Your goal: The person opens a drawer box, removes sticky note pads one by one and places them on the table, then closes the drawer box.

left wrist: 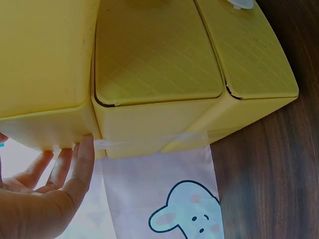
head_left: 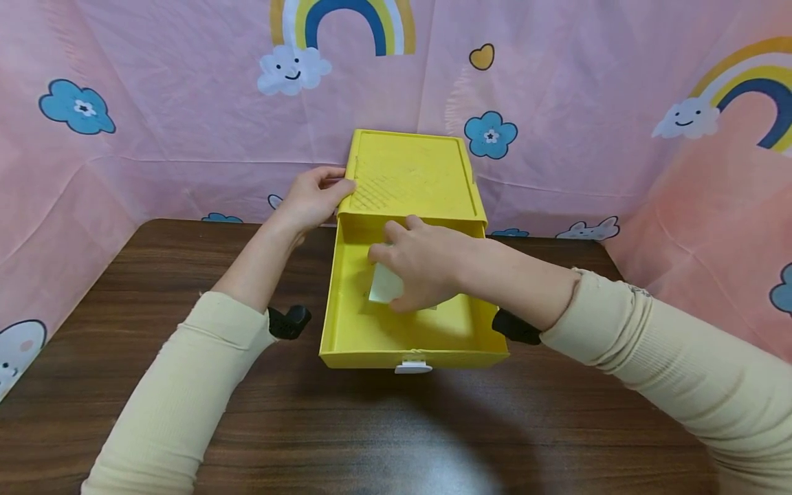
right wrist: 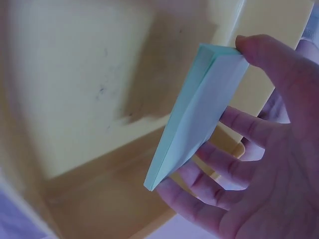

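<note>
A pale green pad of sticky notes (right wrist: 199, 109) is held in my right hand (head_left: 427, 265), the thumb at one edge and the fingers along the opposite edge. The hand is inside the pulled-out top drawer (head_left: 402, 333) of a yellow drawer unit (head_left: 414, 168); in the head view it covers part of the pad (head_left: 385, 283). My left hand (head_left: 312, 199) rests against the unit's left side near the top, thumb by the upper edge. In the left wrist view, fairly straight fingers (left wrist: 82, 164) touch the yellow side wall.
The unit's lower drawer fronts (left wrist: 159, 55) show in the left wrist view. A white handle (head_left: 413, 368) sits on the open drawer's front. The unit stands on a dark wooden table (head_left: 247, 412), before a pink patterned cloth (head_left: 204, 89).
</note>
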{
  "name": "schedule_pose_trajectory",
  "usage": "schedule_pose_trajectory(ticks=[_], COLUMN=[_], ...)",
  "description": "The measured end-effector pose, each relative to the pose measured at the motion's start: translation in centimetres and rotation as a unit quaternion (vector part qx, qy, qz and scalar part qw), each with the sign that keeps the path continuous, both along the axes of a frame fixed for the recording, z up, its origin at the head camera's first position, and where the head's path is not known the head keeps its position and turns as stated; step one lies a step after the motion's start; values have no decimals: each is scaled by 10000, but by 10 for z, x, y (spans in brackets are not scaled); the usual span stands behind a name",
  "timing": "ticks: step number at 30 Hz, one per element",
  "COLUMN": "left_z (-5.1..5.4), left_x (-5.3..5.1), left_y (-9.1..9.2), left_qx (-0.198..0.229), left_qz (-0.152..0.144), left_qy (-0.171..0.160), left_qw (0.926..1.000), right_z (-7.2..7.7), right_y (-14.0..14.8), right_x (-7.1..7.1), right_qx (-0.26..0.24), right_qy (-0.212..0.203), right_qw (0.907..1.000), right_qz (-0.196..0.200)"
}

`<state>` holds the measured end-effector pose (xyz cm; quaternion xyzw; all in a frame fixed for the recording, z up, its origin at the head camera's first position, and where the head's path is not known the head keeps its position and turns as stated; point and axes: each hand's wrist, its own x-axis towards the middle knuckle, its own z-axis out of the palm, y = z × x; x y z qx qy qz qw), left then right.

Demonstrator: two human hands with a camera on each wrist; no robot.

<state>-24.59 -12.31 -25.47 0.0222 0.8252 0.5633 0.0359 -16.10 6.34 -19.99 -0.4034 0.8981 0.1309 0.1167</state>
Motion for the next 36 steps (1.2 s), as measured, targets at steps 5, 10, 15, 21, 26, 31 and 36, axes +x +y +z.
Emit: schedule_pose_trajectory(ticks=[5,10,15,21,26,31,36], left_z=[0,-1,-2,-2,0,2,3], left_x=[0,0,-1,-1,0,1,1], left_y=[1,1,0,-1,0,1,1], left_qx=[266,200,120,128,178,158,76], left_qz=[-11,-18,-15,-61,-50,-13,11], left_qy=[-107,-85,1,16,-106,-162,-181], left_qw=[9996,9998,9999,9999,9998,9997,9998], right_z=[1,4,8,15,21,27,31], right_y=[9,18,25,34,44,55,66], right_x=[0,0,0,0,-1,-1,-4], right_qx=[-73,-149,-191,-245,-365,-564,-642], right_qy=[123,222,196,149,199,255,207], right_qw=[9999,9996,9996,9995,9991,9980,9973], right_qz=[5,71,-17,-117,-109,-102,-274])
